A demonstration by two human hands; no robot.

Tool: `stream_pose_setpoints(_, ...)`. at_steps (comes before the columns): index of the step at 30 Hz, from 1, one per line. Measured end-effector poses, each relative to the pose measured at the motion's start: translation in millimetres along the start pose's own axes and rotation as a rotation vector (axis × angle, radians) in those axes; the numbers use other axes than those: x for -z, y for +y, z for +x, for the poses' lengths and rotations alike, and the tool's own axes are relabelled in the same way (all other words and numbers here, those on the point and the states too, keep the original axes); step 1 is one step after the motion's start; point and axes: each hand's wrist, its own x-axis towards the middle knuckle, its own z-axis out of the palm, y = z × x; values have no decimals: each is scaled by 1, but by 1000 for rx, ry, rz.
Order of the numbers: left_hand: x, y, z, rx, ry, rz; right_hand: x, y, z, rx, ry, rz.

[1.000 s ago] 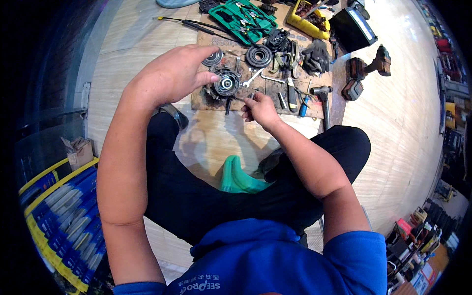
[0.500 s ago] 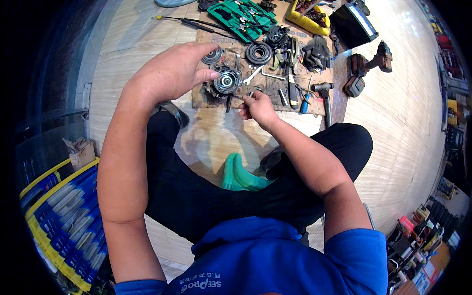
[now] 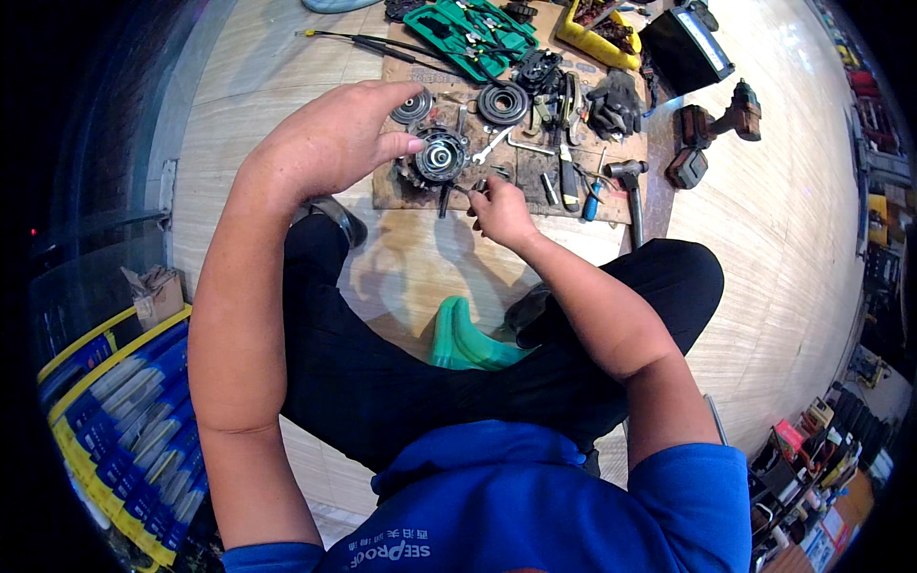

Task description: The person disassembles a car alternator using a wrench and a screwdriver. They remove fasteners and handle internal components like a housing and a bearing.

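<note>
A round, dark metal compressor-like unit point(image 3: 441, 153) with a shiny centre shaft lies at the cardboard's near left. My left hand point(image 3: 330, 138) arches beside it, thumb and forefinger spread apart, the thumb tip at the unit's rim. Between those two fingers shows a small round metal disc point(image 3: 412, 105); the other left fingers are hidden. My right hand point(image 3: 504, 212) is closed round a small metal tool point(image 3: 480, 184) whose thin dark end reaches toward the unit's lower right edge. The tool's kind is mostly hidden by the fingers. A black pulley point(image 3: 502, 102) rests farther back.
The stained cardboard point(image 3: 392, 196) also carries a spanner point(image 3: 492, 145), a hex key point(image 3: 531, 147), a hammer point(image 3: 630, 181), a blue-handled screwdriver point(image 3: 591, 202) and black gloves point(image 3: 614, 105). Behind are a green tool case point(image 3: 458, 38) and a yellow tray point(image 3: 626, 57). A cordless drill point(image 3: 740, 115) lies right.
My right hand has shifted slightly and turned, with the tool's thin end now showing nearer the unit. My left hand stays nearly where it was.
</note>
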Motion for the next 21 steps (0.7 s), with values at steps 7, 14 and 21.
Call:
stream_pose_setpoints(7, 0, 2, 1, 3, -27, -26, 5, -20, -10, 226, 55, -400)
stream_pose_setpoints(14, 1, 3, 1, -9, -23, -17, 8, -18, -13, 358, -12, -291)
stream_pose_setpoints(21, 0, 1, 1, 9, -20, 10, 12, -23, -19, 388, -62, -238)
